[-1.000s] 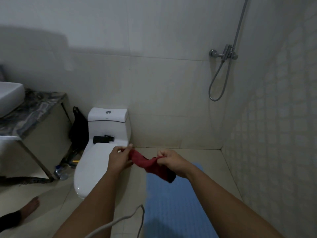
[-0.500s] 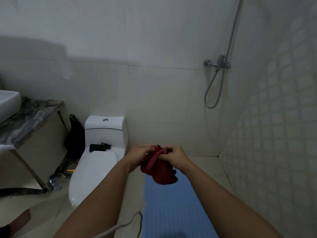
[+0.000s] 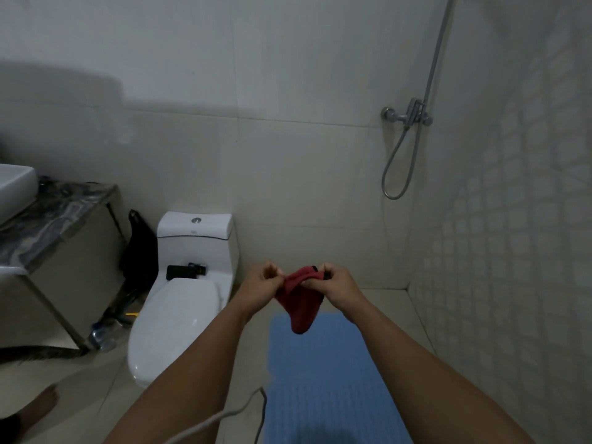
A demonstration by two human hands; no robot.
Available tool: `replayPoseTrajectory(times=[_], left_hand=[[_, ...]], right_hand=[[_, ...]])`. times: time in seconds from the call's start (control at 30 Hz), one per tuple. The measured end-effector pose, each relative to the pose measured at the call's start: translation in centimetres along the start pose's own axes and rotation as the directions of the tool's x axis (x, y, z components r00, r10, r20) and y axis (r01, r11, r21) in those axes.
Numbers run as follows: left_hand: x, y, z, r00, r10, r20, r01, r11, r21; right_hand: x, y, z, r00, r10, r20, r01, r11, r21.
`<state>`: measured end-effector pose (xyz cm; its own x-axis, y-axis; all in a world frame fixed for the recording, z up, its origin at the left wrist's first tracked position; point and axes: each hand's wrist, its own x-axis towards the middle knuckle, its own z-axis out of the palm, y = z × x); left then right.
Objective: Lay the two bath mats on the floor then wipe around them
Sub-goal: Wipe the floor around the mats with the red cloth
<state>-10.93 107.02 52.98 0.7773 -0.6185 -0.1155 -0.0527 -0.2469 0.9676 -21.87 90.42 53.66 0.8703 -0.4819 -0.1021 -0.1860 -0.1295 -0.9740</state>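
Observation:
A blue textured bath mat (image 3: 320, 373) lies flat on the pale tiled floor, to the right of the toilet. Only this one mat is in view. I hold a red cloth (image 3: 299, 302) in the air above the mat's far end. My left hand (image 3: 262, 286) pinches its left top edge and my right hand (image 3: 339, 286) pinches its right top edge. The cloth hangs bunched below my fingers.
A white toilet (image 3: 179, 302) stands left of the mat, with a small black object behind its lid. A marble counter with a sink (image 3: 16, 187) is at far left. The shower hose (image 3: 400, 161) hangs on the back wall. A grey cable (image 3: 224, 415) and a bare foot (image 3: 41, 408) are near the bottom.
My hands came together from a spread hold and bunched the red cloth, which now hangs lower between them. The view has tilted up slightly.

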Motion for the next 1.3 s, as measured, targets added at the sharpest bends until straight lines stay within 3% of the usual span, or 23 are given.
replayPoseTrajectory(times=[0.13,0.27,0.5,0.7,0.8,0.93,1.1,1.23,1.3], left_hand=[[-0.6,-1.2,0.1,0.995,0.050,0.090,-0.058,0.994,0.096],[0.1,-2.8,0.0,0.999,0.041,0.027,-0.044,0.993,0.114],[1.2,-4.6,0.5,0.986,-0.148,-0.074,0.136,0.980,-0.147],[0.7,-9.0,1.5,0.935,-0.291,-0.203,0.248,0.945,-0.214],[0.1,-12.6,3.1,0.866,-0.390,-0.313,0.331,0.916,-0.227],[-0.6,-17.5,6.0,0.721,-0.543,-0.431,0.459,0.840,-0.290],[-3.4,-23.6,11.5,0.559,-0.689,-0.461,0.576,0.723,-0.382],[-6.5,-28.5,16.0,0.482,-0.742,-0.465,0.618,0.665,-0.420],[-7.8,-33.6,18.2,0.433,-0.798,-0.420,0.665,0.597,-0.449]], right_hand=[[0.3,0.1,-0.6,0.996,0.091,0.007,-0.090,0.981,0.172],[0.8,1.1,-1.1,0.980,0.185,0.066,-0.196,0.952,0.236],[3.0,3.7,-1.1,0.912,0.346,0.221,-0.381,0.914,0.141],[5.2,7.0,-0.6,0.725,0.488,0.486,-0.527,0.847,-0.063],[6.1,10.2,0.6,0.704,0.512,0.493,-0.547,0.833,-0.085],[7.3,16.2,2.2,0.661,0.567,0.492,-0.610,0.788,-0.088],[7.2,25.3,3.6,0.587,0.669,0.456,-0.676,0.715,-0.179],[5.1,32.4,4.5,0.644,0.656,0.393,-0.558,0.755,-0.344],[4.5,37.8,5.7,0.645,0.664,0.379,-0.574,0.748,-0.333]])
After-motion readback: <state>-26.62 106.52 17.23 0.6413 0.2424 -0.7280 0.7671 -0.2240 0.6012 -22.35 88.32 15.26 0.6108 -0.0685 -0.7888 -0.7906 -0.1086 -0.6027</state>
